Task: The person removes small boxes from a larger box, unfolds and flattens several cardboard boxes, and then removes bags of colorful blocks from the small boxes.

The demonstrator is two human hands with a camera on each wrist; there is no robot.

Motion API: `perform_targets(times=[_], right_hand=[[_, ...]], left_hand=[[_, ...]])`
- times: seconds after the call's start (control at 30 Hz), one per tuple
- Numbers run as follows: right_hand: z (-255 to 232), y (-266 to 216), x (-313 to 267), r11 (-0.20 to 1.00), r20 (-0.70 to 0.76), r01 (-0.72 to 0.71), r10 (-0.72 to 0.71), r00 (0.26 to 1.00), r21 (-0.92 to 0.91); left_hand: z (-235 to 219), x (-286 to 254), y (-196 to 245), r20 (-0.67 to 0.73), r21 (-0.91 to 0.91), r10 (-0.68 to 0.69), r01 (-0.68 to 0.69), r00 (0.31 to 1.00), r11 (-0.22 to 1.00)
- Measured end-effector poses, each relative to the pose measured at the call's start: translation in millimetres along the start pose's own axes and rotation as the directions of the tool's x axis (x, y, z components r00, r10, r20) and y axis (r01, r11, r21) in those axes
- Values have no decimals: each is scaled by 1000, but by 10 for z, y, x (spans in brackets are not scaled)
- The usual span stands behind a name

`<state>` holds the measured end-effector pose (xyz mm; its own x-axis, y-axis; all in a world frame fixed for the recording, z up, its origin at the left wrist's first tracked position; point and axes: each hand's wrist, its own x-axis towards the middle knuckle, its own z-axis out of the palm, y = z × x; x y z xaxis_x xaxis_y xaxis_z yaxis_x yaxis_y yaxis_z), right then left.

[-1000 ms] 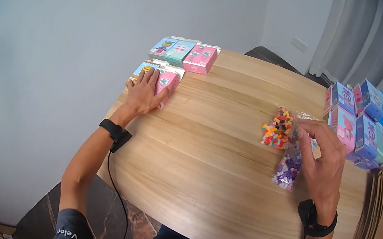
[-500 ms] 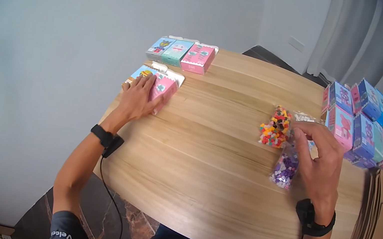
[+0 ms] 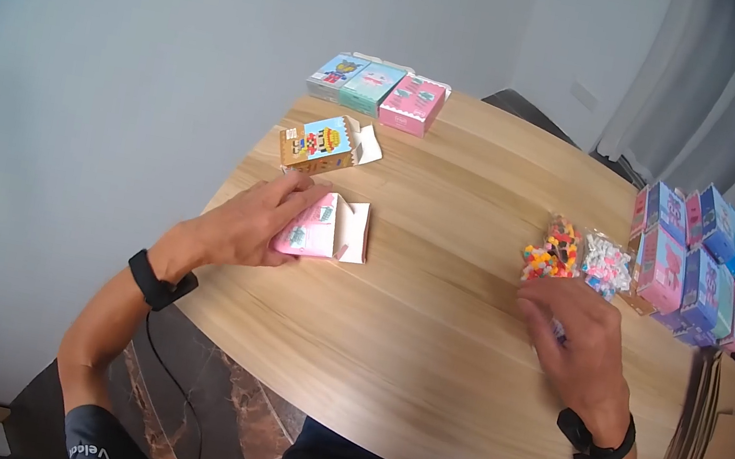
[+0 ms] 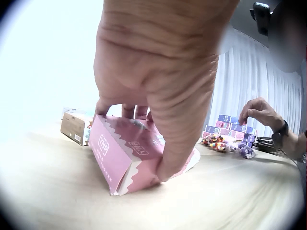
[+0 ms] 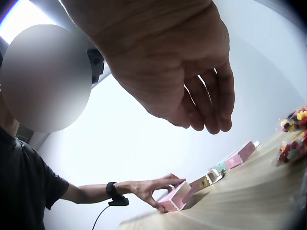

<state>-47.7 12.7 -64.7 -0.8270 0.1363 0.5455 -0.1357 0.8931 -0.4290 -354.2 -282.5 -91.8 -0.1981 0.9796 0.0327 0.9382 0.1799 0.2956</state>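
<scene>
My left hand (image 3: pixel 243 218) grips a small pink cardboard box (image 3: pixel 308 234) by its sides near the table's left edge; the box's white end flap stands open to the right. Thumb and fingers straddle the box (image 4: pixel 115 148) in the left wrist view. Over the right part of the table hovers my right hand (image 3: pixel 581 348), its fingers loosely bent with nothing between them. Just beyond it lie a clear bag of orange, yellow and red pieces (image 3: pixel 551 250) and a bag of white and pink pieces (image 3: pixel 607 266). A bag of purple pieces (image 4: pixel 247 152) is mostly hidden under this hand in the head view.
A brown box with a burger picture (image 3: pixel 319 144), flap open, lies beyond the pink one. Blue, teal and pink boxes (image 3: pixel 371 89) line the far left edge. Several stacked boxes (image 3: pixel 663 264) stand at the right, with flattened cardboard (image 3: pixel 705 451) beside the table.
My left hand has drawn the pink box toward me, away from the brown box it stood against. The right hand has shifted slightly nearer me, showing more of the white and pink bag.
</scene>
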Motion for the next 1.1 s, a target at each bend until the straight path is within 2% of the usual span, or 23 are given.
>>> perform_targets(times=[0.07, 0.13, 0.17, 0.23, 0.3, 0.33, 0.37, 0.4, 0.43, 0.5, 0.53, 0.57, 0.6, 0.63, 0.67, 0.7, 0.73, 0.8, 0.83, 0.9, 0.93, 1.0, 1.1], right_hand=[[35, -54, 158, 999, 111, 48, -48, 993, -4], [206, -48, 427, 996, 139, 78, -83, 987, 40], [337, -31, 595, 991, 160, 105, -118, 980, 87], [758, 38, 951, 980, 164, 193, -197, 967, 39], [1314, 166, 1366, 944, 111, 327, -330, 937, 46], [1566, 213, 1609, 898, 89, 439, -434, 897, -43], [1802, 272, 1824, 830, 76, 541, -536, 841, -134], [2063, 366, 1978, 826, 69, 548, -544, 836, -129], [2326, 467, 2098, 816, 110, 543, -532, 839, -197], [2512, 516, 2244, 795, 156, 547, -525, 837, -261], [2542, 529, 2299, 907, 317, 413, -370, 873, -78], [2591, 540, 2327, 973, 495, 220, -227, 839, 73], [2567, 502, 2342, 971, 505, 227, -231, 832, 71], [2447, 428, 2353, 987, 581, 54, -133, 803, 152], [2315, 351, 2372, 969, 655, -129, -43, 754, 212], [2176, 267, 2387, 888, 779, -376, 33, 626, 264], [2220, 287, 2392, 889, 779, -377, 36, 625, 261], [2313, 332, 2383, 849, 765, -464, 119, 633, 252], [2337, 327, 2360, 873, 763, -401, 54, 644, 276], [2364, 272, 2322, 844, 767, -437, 50, 640, 310], [2364, 242, 2321, 814, 769, -466, 37, 639, 348], [2425, 273, 2301, 806, 745, -472, 59, 664, 357], [2411, 372, 2253, 792, 704, -476, 84, 705, 382]], left_hand=[[-54, -80, 70, -31, -21, -21, 21, 999, 1000], [-85, -136, 62, -61, -38, -46, 44, 997, 998], [-95, -159, 33, -63, -51, -51, 48, 997, 998], [-119, -209, 8, -58, -63, -59, 56, 997, 996], [-137, -218, 22, 103, -292, -169, 192, 980, 937], [-150, -226, 43, 104, -285, -176, 199, 979, 938], [-161, -245, 76, 18, -178, -184, 184, 983, 967], [-187, -277, 79, -69, -67, -181, 176, 981, 982], [-174, -314, 25, -73, -63, -189, 184, 979, 981], [-64, -361, -141, -156, -90, -61, 48, 986, 995], [-42, -383, -226, -162, -91, -68, 54, 984, 994], [-12, -403, -311, -188, -71, -94, 82, 978, 994], [27, -408, -375, -219, -57, -119, 109, 968, 992], [57, -389, -432, -228, -68, -123, 111, 966, 992], [62, -358, -495, -276, -59, -152, 141, 949, 988], [60, -342, -526, -321, -45, -180, 175, 930, 984], [69, -316, -562, -322, -46, -178, 172, 930, 984], [109, -211, -646, -425, -175, -240, 181, 873, 968], [121, -161, -685, -424, -178, -235, 174, 875, 968], [129, -65, -770, -419, -11, -146, 156, 896, 988], [112, -11, -822, -418, -13, -143, 152, 897, 988], [88, 90, -906, -368, 71, -31, 61, 929, 996], [40, 213, -950, -308, 13, -43, 50, 950, 999]])
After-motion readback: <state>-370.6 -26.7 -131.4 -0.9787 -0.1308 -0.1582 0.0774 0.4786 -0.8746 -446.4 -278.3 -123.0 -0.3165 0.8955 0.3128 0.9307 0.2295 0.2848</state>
